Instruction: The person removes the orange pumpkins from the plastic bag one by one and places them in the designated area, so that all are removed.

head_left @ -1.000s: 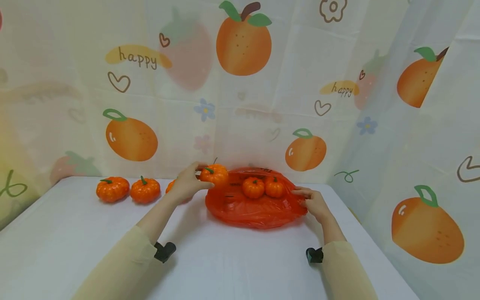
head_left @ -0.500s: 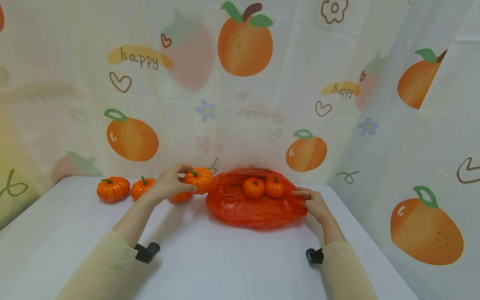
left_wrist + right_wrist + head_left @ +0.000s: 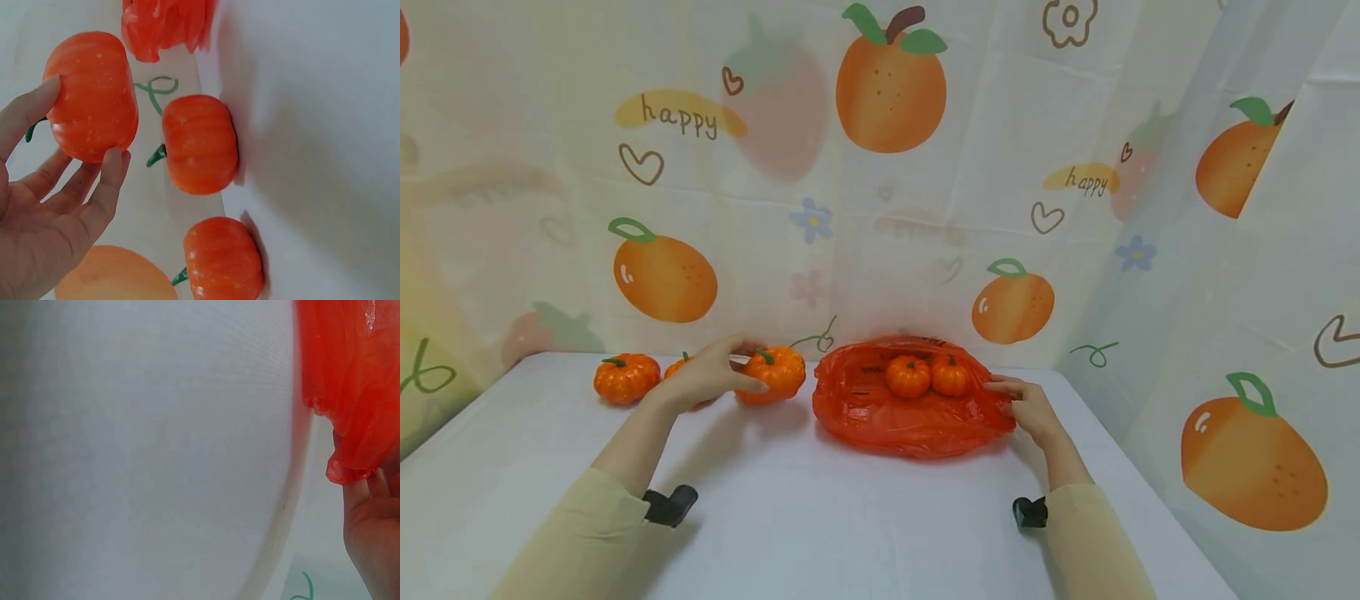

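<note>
My left hand (image 3: 703,375) holds a small orange pumpkin (image 3: 781,372) with a green stem, just left of the bag. In the left wrist view the held pumpkin (image 3: 94,97) sits between thumb and fingers, above the table. Beside it stand two more pumpkins, a nearer-to-bag pumpkin (image 3: 200,144) and another pumpkin (image 3: 223,259). An open red plastic bag (image 3: 910,429) lies with two small pumpkins (image 3: 907,377) in its mouth. My right hand (image 3: 1033,408) grips the bag's right edge; the right wrist view shows the fingers (image 3: 356,495) at the crumpled film.
At the far left of the white table (image 3: 820,517) sits a pumpkin (image 3: 627,379); another pumpkin (image 3: 676,365) is partly behind my left hand. A fruit-print curtain (image 3: 880,217) rises along the table's back and right edges.
My left hand has moved left and slightly down with its pumpkin, away from the bag's mouth. The right hand, the bag and the two pumpkins in it have stayed put.
</note>
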Demonstrator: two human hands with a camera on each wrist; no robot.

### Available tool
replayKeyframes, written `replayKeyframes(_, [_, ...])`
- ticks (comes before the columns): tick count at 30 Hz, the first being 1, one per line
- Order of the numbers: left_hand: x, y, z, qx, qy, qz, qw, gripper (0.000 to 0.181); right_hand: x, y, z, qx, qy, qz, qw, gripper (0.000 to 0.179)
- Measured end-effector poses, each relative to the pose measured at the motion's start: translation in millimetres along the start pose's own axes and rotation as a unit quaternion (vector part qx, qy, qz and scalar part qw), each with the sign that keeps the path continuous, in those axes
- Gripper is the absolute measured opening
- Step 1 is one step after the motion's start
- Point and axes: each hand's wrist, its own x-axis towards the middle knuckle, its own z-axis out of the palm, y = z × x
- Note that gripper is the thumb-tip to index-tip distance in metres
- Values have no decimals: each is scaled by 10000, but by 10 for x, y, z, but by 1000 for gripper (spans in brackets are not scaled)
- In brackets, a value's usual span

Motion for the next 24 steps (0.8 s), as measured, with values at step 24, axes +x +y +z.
replayKeyframes(24, [-190,-299,-169,463,-867,-329,9946,58,24,41,13,-16,34,-83,10000,51])
